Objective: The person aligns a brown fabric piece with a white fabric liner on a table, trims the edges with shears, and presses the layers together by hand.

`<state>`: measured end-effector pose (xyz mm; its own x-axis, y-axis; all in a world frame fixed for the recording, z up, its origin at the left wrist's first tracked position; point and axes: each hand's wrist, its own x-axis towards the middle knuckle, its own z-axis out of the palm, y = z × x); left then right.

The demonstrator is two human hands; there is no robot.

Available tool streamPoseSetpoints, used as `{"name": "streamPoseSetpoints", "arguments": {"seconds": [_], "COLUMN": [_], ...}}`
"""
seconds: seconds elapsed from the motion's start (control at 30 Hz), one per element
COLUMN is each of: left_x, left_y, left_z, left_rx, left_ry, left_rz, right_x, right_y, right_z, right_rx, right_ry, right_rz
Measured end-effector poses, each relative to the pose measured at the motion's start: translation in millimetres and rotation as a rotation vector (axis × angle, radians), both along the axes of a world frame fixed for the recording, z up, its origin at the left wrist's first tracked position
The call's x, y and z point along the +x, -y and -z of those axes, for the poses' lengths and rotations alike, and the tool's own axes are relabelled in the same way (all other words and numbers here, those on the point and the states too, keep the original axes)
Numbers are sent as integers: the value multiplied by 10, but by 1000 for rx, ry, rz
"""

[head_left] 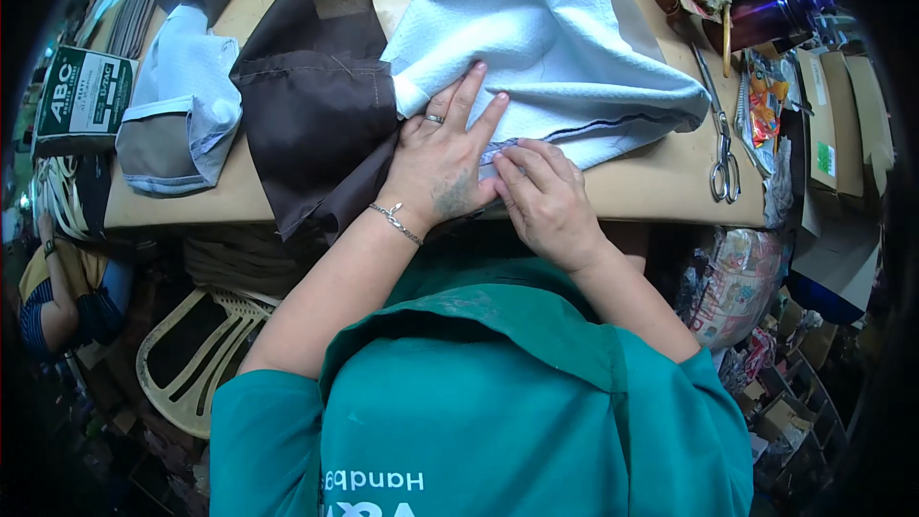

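Note:
A large piece of light blue-white textured fabric (536,48) lies folded and rumpled on the table. A dark zipper-like strip (613,123) runs along its near fold. My left hand (445,148), wearing a ring and bracelet, rests flat on the fabric's left part with its fingers spread. Beside its thumb, my right hand (550,196) has its fingers closed on the fabric's near edge; the exact pinch is partly hidden. Dark brown fabric (311,101) with a stitched seam adjoins the pale piece at the left, touching my left hand and wrist.
Another pale-and-brown sewn piece (187,105) lies farther left, near a dark green package (84,101). Scissors (725,168) lie at the table's right. Beyond are a purple flask (790,14) and cardboard boxes (838,124). Below left stands a plastic chair (196,354); a person's arm (59,278) shows nearby.

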<state>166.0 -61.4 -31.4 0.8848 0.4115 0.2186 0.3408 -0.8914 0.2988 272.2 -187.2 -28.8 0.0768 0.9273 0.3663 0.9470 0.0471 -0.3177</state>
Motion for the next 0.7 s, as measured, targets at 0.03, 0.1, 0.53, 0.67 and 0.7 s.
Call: {"name": "streamPoseSetpoints", "arguments": {"seconds": [0.03,0.1,0.53,0.67,0.7], "left_x": [-2,-5,-9,-16,7], "left_y": [2,-3,-8,-17,-13], "left_z": [-5,18,76,71,49], "left_rx": [-10,10,55,57,42], "left_ry": [-3,26,48,49,59], "left_rz": [1,2,-12,-7,5], "right_x": [-13,-42,-81,-145,-94], "right_y": [19,47,-4,-14,-1], "right_z": [0,-22,-151,-209,-209], "right_rx": [3,-13,-150,-183,-158], "right_ry": [36,57,132,201,156], "right_rz": [5,2,116,208,197]}}
